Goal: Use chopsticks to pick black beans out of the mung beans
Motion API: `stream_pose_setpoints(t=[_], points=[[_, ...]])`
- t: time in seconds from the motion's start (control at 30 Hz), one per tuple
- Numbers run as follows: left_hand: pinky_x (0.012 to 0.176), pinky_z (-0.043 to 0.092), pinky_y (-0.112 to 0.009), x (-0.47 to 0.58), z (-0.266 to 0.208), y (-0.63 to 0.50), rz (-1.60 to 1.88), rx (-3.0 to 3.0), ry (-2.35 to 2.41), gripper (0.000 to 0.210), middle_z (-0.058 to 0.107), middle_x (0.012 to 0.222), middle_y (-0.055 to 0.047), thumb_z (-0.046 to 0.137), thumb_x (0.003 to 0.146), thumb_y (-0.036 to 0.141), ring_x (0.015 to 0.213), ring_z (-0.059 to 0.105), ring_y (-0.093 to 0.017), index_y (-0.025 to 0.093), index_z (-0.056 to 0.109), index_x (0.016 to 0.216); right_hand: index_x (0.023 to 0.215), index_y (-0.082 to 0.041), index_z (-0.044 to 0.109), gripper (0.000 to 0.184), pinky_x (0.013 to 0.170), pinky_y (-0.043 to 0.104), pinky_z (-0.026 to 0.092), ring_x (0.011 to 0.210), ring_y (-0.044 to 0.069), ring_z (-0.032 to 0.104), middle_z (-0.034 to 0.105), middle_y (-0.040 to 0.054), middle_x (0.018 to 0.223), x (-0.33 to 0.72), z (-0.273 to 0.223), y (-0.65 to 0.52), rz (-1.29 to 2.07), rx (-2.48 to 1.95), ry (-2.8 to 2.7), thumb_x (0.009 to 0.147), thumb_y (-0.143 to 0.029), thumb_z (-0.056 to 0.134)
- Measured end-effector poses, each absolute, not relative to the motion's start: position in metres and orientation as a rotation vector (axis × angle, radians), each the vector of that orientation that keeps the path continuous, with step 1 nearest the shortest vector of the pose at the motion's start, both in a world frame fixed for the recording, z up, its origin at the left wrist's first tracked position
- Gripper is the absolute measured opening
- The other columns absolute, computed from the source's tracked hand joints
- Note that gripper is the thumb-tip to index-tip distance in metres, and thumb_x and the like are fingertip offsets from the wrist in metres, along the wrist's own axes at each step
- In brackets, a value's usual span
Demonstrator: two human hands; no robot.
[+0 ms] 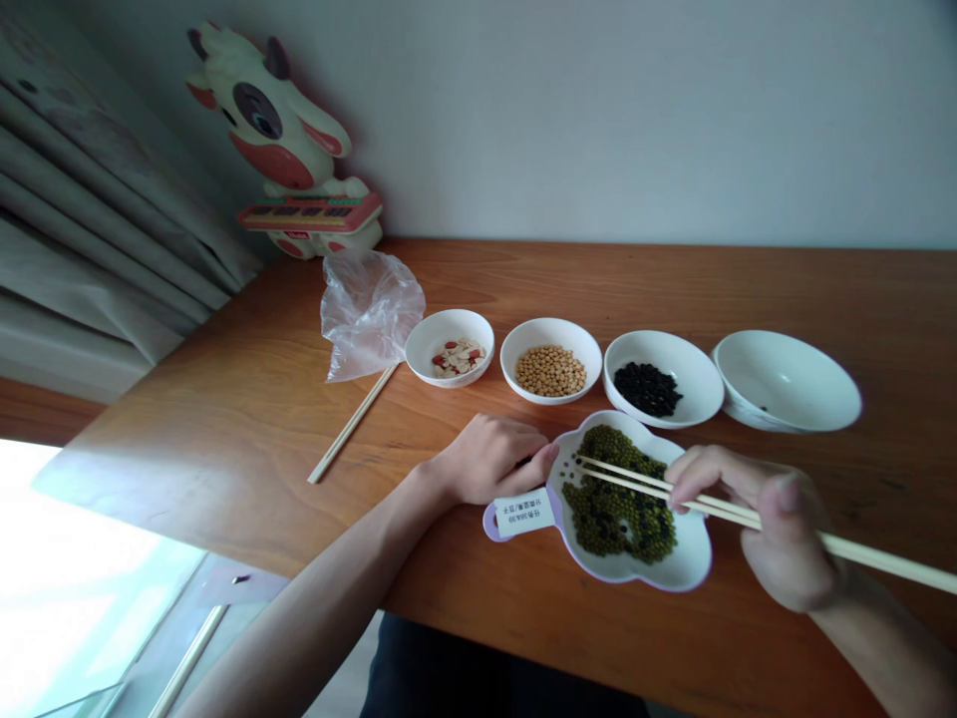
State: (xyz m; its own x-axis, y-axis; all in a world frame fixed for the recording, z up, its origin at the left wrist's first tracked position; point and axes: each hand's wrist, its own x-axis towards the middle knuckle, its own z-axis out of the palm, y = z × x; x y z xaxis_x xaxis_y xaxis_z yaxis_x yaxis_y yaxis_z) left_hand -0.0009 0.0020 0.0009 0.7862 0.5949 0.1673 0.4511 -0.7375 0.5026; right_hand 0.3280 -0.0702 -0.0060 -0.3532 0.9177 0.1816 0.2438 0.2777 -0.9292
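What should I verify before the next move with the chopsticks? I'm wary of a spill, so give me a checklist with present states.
1. Chopsticks held in the right hand: ok.
2. Chopstick tips over the lavender-rimmed dish, near its left side: ok.
3. Bean pinched between the tips: cannot tell, too small to see.
4. Left hand at the dish's rim, by the handle: ok; how firmly it steadies the dish, cannot tell.
5. Only green beans in the dish: not ok, darker pieces show among them.
6. Rightmost white bowl free of specks: not ok, a small dark speck lies inside.
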Motion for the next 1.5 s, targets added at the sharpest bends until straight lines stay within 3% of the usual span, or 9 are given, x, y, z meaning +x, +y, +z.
stream_pose_setpoints(t=[0.33, 0.57, 0.77, 0.97, 1.17, 1.5], points=[[0.063, 0.037, -0.027, -0.001, 0.001, 0.002, 0.441, 2.533, 0.785, 0.049, 0.065, 0.074, -0.003, 0.035, 0.113, 0.038, 0.063, 0.054, -0.011, 0.017, 0.057, 0.075, 0.084, -0.026, 0.078, 0.072, 0.069, 0.039, 0.053, 0.078, 0.027, 0.067, 0.072, 0.0078, 0.081, 0.315, 0.001, -0.073, 1.071, -1.052, -1.685, 0.105, -0.070, 0.024], [0.063, 0.038, -0.027, -0.001, 0.001, 0.001, 0.438, 2.533, 0.794, 0.049, 0.066, 0.075, -0.003, 0.035, 0.113, 0.038, 0.064, 0.055, -0.012, 0.017, 0.058, 0.075, 0.082, -0.026, 0.076, 0.083, 0.061, 0.041, 0.052, 0.072, 0.029, 0.066, 0.071, 0.0091, 0.076, 0.321, -0.005, -0.069, 1.102, -1.047, -1.732, 0.095, -0.084, 0.018], [0.064, 0.037, -0.027, -0.001, 0.001, 0.002, 0.425, 2.530, 0.793, 0.048, 0.065, 0.075, -0.002, 0.035, 0.113, 0.038, 0.064, 0.054, -0.012, 0.018, 0.055, 0.075, 0.084, -0.026, 0.078, 0.074, 0.066, 0.040, 0.054, 0.074, 0.028, 0.067, 0.072, 0.0090, 0.078, 0.316, -0.002, -0.071, 1.075, -1.019, -1.684, 0.103, -0.072, 0.024], [0.063, 0.037, -0.027, -0.001, 0.002, 0.002, 0.427, 2.530, 0.792, 0.048, 0.064, 0.074, -0.003, 0.035, 0.113, 0.038, 0.063, 0.053, -0.012, 0.017, 0.055, 0.074, 0.083, -0.027, 0.075, 0.077, 0.062, 0.042, 0.051, 0.073, 0.029, 0.065, 0.070, 0.0094, 0.077, 0.315, -0.004, -0.069, 1.074, -1.023, -1.721, 0.099, -0.079, 0.020], [0.063, 0.036, -0.027, -0.001, 0.001, 0.002, 0.430, 2.525, 0.792, 0.048, 0.065, 0.074, -0.003, 0.035, 0.113, 0.038, 0.064, 0.053, -0.012, 0.018, 0.055, 0.075, 0.084, -0.026, 0.076, 0.072, 0.065, 0.040, 0.050, 0.073, 0.028, 0.064, 0.070, 0.0081, 0.077, 0.314, -0.005, -0.069, 1.063, -0.977, -1.726, 0.104, -0.070, 0.022], [0.064, 0.035, -0.027, -0.001, 0.000, 0.002, 0.428, 2.523, 0.792, 0.048, 0.065, 0.076, -0.002, 0.034, 0.113, 0.038, 0.064, 0.052, -0.011, 0.017, 0.054, 0.074, 0.085, -0.027, 0.073, 0.074, 0.067, 0.040, 0.048, 0.073, 0.026, 0.062, 0.068, 0.0055, 0.080, 0.316, -0.009, -0.073, 1.043, -0.977, -1.716, 0.102, -0.075, 0.019]])
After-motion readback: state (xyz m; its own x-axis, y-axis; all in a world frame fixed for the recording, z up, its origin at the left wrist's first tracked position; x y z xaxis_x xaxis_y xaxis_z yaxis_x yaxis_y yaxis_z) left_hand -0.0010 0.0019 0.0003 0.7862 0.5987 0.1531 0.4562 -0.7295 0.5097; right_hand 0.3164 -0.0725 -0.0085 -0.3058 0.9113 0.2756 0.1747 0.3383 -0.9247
